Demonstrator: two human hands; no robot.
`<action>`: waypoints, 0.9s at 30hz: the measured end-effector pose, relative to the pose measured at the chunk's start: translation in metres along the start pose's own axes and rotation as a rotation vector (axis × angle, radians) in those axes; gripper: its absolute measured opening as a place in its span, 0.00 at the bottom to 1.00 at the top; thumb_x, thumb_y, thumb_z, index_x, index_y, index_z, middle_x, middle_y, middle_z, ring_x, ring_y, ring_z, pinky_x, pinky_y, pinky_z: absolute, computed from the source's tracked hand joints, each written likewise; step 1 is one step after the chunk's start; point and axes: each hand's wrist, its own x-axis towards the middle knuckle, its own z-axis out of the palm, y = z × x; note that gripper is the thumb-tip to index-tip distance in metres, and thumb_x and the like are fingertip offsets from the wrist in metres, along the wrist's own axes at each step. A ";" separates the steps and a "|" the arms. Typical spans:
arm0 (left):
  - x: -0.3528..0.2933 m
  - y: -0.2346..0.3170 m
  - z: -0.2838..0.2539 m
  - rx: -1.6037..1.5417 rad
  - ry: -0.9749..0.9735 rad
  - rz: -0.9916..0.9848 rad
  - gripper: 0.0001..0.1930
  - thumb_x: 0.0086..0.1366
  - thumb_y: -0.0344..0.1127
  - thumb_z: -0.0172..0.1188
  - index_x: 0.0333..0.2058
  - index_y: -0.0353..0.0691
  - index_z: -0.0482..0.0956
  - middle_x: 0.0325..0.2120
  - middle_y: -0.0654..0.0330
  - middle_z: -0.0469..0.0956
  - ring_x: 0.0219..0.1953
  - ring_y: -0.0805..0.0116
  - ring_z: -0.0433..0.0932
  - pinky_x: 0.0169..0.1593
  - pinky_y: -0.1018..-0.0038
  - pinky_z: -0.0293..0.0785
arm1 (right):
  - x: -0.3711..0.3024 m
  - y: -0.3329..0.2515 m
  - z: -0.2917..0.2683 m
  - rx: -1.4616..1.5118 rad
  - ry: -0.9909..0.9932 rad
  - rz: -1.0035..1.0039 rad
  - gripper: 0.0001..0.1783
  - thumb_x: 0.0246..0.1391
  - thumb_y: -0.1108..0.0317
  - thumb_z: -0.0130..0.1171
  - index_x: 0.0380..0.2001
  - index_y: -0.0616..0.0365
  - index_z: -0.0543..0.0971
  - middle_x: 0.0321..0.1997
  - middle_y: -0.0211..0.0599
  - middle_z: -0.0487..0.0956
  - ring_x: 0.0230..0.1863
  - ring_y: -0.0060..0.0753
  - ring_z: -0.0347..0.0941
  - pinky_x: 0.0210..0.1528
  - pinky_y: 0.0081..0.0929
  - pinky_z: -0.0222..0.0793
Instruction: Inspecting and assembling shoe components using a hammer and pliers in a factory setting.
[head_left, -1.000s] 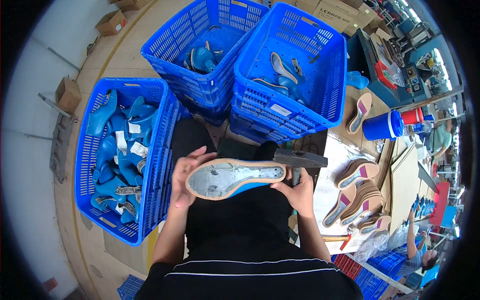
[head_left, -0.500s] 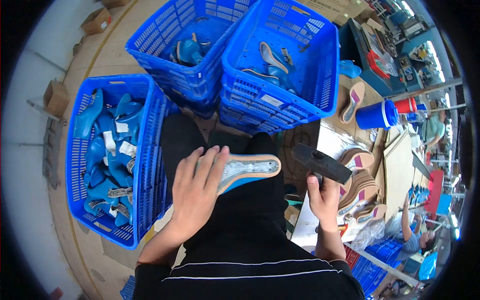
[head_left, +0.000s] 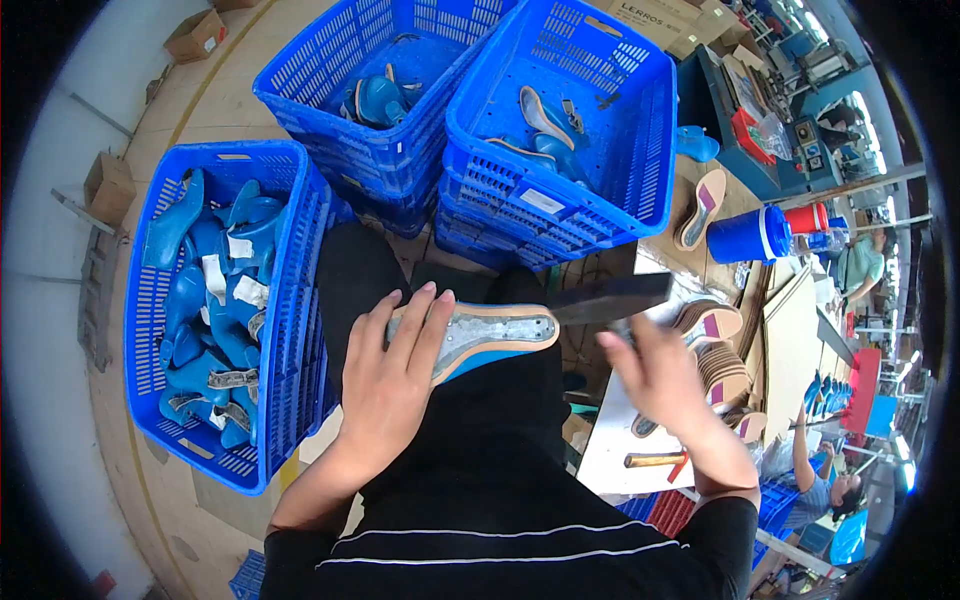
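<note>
My left hand [head_left: 388, 390] is closed over the wider part of a blue shoe last [head_left: 490, 357] held across my lap. A tan-edged insole [head_left: 500, 322] with a grey metal strip lies on its upturned face. My right hand [head_left: 660, 378], smeared by motion, grips a hammer [head_left: 618, 297] whose dark, blocky head hovers by the narrow end of the insole. I cannot tell whether the head touches it. The hammer's handle is mostly hidden by the hand.
Left of me stands a blue crate [head_left: 303, 200] filled with blue lasts. Ahead are two stacks of crates [head_left: 545, 200] holding a few lasts. On the right-hand bench [head_left: 610, 450] lie stacked insoles [head_left: 722, 370], a wooden-handled tool [head_left: 653, 460] and a blue jug [head_left: 740, 236]. Another person works beyond.
The hammer has swung left and turned, its head now beside the insole's narrow end. My right forearm has shifted, uncovering the wooden-handled tool. My left hand keeps its hold on the last.
</note>
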 end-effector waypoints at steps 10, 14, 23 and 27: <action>0.003 0.006 -0.008 0.038 -0.002 0.009 0.35 0.59 0.24 0.69 0.67 0.37 0.75 0.65 0.50 0.74 0.62 0.43 0.75 0.62 0.52 0.73 | 0.010 -0.007 0.000 -0.101 -0.062 -0.110 0.18 0.76 0.56 0.57 0.51 0.63 0.75 0.31 0.55 0.85 0.28 0.62 0.83 0.29 0.50 0.76; 0.002 0.001 -0.008 -0.006 -0.017 -0.027 0.44 0.51 0.23 0.77 0.69 0.38 0.73 0.67 0.50 0.73 0.64 0.41 0.72 0.66 0.50 0.71 | 0.021 -0.015 -0.020 0.007 0.071 -0.209 0.17 0.72 0.59 0.63 0.52 0.63 0.79 0.31 0.56 0.84 0.31 0.63 0.83 0.33 0.52 0.76; 0.006 0.005 -0.010 0.026 -0.017 0.017 0.34 0.60 0.24 0.67 0.67 0.38 0.74 0.64 0.50 0.75 0.61 0.44 0.75 0.62 0.53 0.73 | 0.016 -0.014 0.002 -0.193 -0.228 -0.073 0.21 0.71 0.53 0.64 0.48 0.63 0.77 0.22 0.56 0.81 0.27 0.66 0.83 0.28 0.57 0.77; -0.002 -0.001 -0.007 0.030 0.048 -0.015 0.37 0.58 0.26 0.69 0.69 0.41 0.74 0.62 0.51 0.76 0.60 0.45 0.76 0.60 0.54 0.74 | 0.004 0.004 0.013 0.077 -0.062 -0.111 0.20 0.70 0.55 0.65 0.42 0.64 0.79 0.21 0.51 0.82 0.26 0.58 0.85 0.27 0.47 0.78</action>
